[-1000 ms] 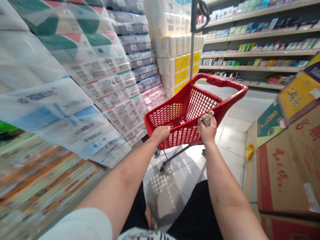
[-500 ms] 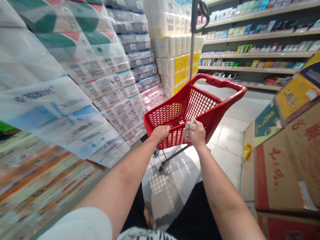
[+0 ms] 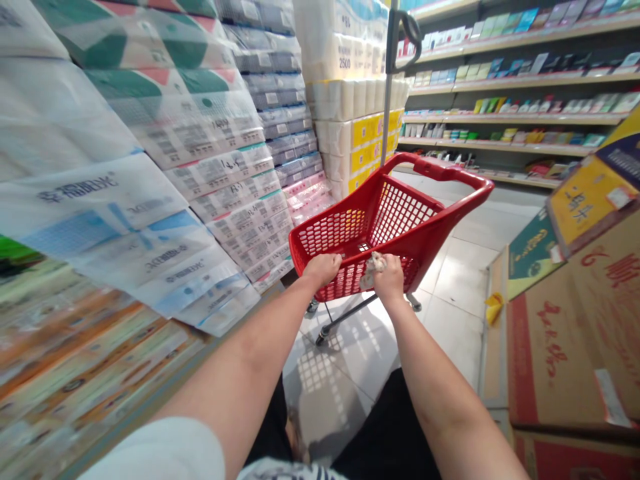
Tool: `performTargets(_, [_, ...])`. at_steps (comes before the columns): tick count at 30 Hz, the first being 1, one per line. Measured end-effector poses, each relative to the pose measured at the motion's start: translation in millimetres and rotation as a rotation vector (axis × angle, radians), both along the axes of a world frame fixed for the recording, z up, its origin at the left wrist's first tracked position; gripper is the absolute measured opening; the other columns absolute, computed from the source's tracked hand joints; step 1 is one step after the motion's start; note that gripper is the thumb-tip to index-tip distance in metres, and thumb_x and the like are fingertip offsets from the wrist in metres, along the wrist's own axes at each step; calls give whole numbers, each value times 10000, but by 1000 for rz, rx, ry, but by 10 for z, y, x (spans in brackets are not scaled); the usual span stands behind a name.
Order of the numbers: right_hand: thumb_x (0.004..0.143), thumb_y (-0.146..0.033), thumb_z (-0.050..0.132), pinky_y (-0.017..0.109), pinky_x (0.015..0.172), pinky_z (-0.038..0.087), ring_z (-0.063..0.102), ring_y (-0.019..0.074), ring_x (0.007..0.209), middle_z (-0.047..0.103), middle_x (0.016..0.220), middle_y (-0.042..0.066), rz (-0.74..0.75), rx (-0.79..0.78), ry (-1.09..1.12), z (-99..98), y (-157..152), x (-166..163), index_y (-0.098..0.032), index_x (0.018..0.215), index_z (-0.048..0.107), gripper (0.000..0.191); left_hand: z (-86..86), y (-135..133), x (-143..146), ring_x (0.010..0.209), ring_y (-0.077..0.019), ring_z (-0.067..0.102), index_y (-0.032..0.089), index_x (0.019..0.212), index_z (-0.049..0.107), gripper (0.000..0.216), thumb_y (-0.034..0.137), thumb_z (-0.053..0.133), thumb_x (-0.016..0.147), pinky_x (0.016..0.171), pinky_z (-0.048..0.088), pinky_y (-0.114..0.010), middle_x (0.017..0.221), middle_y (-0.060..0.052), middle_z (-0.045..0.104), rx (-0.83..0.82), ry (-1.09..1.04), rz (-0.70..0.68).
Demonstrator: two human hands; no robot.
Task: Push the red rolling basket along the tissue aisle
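A red plastic shopping trolley (image 3: 430, 223) with a mesh basket stands on the tiled floor in front of me. My left hand (image 3: 323, 267) is closed over the basket's near rim. My right hand (image 3: 389, 277) sits just to its right at the same rim, closed on a crumpled pale rag (image 3: 373, 267) that presses against the red edge. A grey upright handle pole (image 3: 386, 93) rises from the trolley's far side. The basket looks empty inside.
Stacked packs of tissue and toilet paper (image 3: 210, 160) form a tall wall on my left. Cardboard boxes (image 3: 575, 320) are piled on the right. Shelves of small goods (image 3: 510, 100) run along the back. A yellow scrap (image 3: 495, 307) lies on the floor by the boxes.
My right hand with the rag has slid left along the rim from the trolley's right side toward my left hand. The left hand has kept its hold.
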State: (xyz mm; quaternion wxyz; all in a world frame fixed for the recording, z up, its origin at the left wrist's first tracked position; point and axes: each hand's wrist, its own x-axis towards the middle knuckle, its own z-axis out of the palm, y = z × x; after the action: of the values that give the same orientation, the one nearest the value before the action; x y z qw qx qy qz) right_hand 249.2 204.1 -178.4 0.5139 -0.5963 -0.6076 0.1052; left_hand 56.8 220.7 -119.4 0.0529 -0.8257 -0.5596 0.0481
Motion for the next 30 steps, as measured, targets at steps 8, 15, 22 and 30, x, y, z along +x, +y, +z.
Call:
performTargets(8, [732,-98,487,333,861,476,548,216,924,529,1027,92,190,-3,-64,19,-178,-232,-192,1027,601,330,15,-19,0,925,-246,658,136,1063,585,321,207,294,947,765,497,-350,1010,-148,679,-5,5,-7])
performTargets(15, [721,-60,467,341,874,477,556,217,951,551,1034,84,262,-102,-82,-37,-234,-361,-192,991,630,341,18,-35,-11,929,-256,660,132,1065,576,314,203,293,948,757,502,-360,1011,-155,676,-7,-11,-5])
performTargets(22, [703,-18,468,295,839,489,575,199,958,559,1089,79,324,-115,-144,-41,-279,-399,-202,1053,625,426,19,-29,-25,952,-230,650,162,1069,587,336,258,283,964,769,484,-325,1035,-124,681,-23,-71,11])
performTargets(30, [704,2,511,272,830,484,577,188,974,565,1096,69,493,-98,-309,-143,-273,-428,-212,1092,614,455,25,-12,-30,910,-197,651,183,987,634,435,319,221,984,735,460,-290,999,-97,699,-53,-187,69])
